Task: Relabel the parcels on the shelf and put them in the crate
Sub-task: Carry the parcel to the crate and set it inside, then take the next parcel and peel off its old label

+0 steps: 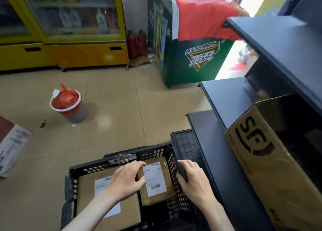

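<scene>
A black perforated crate stands on the floor below me. Two brown parcels lie inside it: a larger one on the left and a smaller one on the right, each with a white label. My left hand reaches into the crate, fingers spread and resting on the left edge of the smaller parcel. My right hand grips the crate's right wall, fingers curled over its rim. A big brown carton with black lettering sits on the dark shelf at right.
A grey bin with a red bag stands on the tiled floor at left. Yellow fridges line the back wall, and a green cooler stands beside the shelf. A white box lies at the far left. A second dark crate sits under the shelf.
</scene>
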Demonstrator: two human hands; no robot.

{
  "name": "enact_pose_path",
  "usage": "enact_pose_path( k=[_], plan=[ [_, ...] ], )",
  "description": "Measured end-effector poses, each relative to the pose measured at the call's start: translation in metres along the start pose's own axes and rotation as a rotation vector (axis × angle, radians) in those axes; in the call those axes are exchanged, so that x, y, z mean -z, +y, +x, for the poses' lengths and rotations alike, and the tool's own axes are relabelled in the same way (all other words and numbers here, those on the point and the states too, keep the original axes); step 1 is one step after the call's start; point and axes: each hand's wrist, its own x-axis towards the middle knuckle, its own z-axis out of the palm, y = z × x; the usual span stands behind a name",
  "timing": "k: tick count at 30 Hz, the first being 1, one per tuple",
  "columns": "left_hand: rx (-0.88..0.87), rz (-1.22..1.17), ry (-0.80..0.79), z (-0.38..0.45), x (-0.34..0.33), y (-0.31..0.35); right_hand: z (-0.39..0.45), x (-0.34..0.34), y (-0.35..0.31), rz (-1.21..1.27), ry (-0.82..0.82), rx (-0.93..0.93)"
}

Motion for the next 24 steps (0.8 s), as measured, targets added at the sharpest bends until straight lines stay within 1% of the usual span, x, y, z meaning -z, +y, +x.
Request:
enact_pose_path(
  k=[4,6,9,11,14,17,20,24],
  plan=[
    [-0.243,0.171,0.05,-0.038,0.064,0.052,-0.04,0.085,-0.042,-0.084,0.124,0.086],
    [-0.362,0.253,0.085,-0.059,0.093,0.082,-0.067,0.125,-0.061,-0.126,0.214,0.13],
    [-0.55,0.361,0.194,-0.089,0.135,0.132,-0.112,0.176,-0.078,-0.192,0.32,0.143],
    [-0.643,0.399,0.215,-0.111,0.158,0.168,-0.148,0.205,-0.084,-0.24,0.363,0.133],
    [-0.802,0.472,0.227,-0.144,0.185,0.222,-0.209,0.243,-0.086,-0.295,0.438,0.091],
    [-0.936,0.515,0.238,-0.178,0.197,0.279,-0.277,0.269,-0.081,-0.333,0.497,0.013],
    [-1.065,0.558,0.209,-0.207,0.196,0.338,-0.344,0.289,-0.067,-0.389,0.559,-0.07],
    [-1.253,0.615,0.201,-0.242,0.179,0.42,-0.437,0.305,-0.041,-0.437,0.607,-0.227]
  ],
)
